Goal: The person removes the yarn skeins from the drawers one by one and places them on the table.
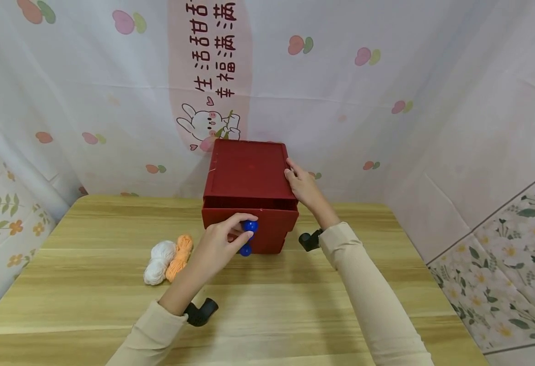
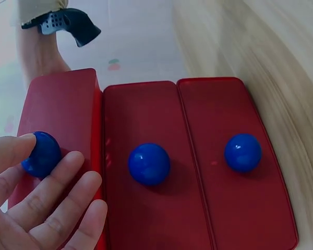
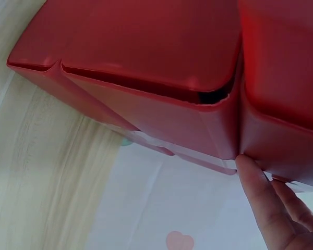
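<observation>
A red drawer box stands at the back of the table, its top drawer pulled partly out past the two drawers below. My left hand pinches the top drawer's round blue knob between thumb and fingers. Beneath it, the middle knob and the bottom knob sit on drawer fronts flush with each other. On the box's right side, near its top edge, my right hand rests with fingers extended against the red wall. A dark gap shows above the top drawer's front.
White yarn and orange yarn lie side by side on the wooden table, left of the box. A patterned curtain hangs right behind the box. Black wrist mounts stick out from both wrists.
</observation>
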Demonstrator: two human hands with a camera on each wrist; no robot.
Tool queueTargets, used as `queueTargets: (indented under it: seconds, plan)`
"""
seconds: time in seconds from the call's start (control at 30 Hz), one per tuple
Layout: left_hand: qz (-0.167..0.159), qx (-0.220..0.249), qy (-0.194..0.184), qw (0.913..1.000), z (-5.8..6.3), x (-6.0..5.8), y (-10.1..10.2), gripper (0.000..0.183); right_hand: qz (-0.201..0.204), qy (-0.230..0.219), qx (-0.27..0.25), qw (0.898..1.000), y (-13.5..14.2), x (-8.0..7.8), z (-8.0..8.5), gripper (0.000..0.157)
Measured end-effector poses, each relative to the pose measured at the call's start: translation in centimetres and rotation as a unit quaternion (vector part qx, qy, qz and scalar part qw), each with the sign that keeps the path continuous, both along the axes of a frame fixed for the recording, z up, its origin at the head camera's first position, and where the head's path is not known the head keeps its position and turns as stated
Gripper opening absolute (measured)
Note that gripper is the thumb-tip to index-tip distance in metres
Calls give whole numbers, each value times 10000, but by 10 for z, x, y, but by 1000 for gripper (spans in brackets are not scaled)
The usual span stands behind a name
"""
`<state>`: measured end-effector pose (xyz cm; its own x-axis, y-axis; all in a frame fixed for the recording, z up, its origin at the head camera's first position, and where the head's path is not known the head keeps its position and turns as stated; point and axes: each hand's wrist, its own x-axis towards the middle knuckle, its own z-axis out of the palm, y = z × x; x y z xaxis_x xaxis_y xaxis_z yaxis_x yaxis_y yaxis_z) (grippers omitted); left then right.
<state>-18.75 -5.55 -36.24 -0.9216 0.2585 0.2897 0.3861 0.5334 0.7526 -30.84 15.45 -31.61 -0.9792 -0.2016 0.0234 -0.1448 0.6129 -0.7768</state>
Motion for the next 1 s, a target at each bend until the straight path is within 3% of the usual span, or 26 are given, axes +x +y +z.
queueTargets:
  seconds: [0.3, 0.5, 0.8, 1.0]
  plan:
    - [117, -92, 62, 9999, -1, -20, 1, 30, -17, 21, 16, 10000, 0, 0, 1, 51]
    - [136, -155, 49, 9998, -1, -25, 1, 30, -11, -9, -22, 10000, 0, 0, -1, 51]
    - [364, -545, 221, 9976, -1, -19, 5, 33, -10, 5, -108, 9999, 2, -3, -3, 51]
    - [399, -200, 616, 9971, -9, -5, 4, 32, 1, 18, -97, 10000, 0, -2, -2, 51]
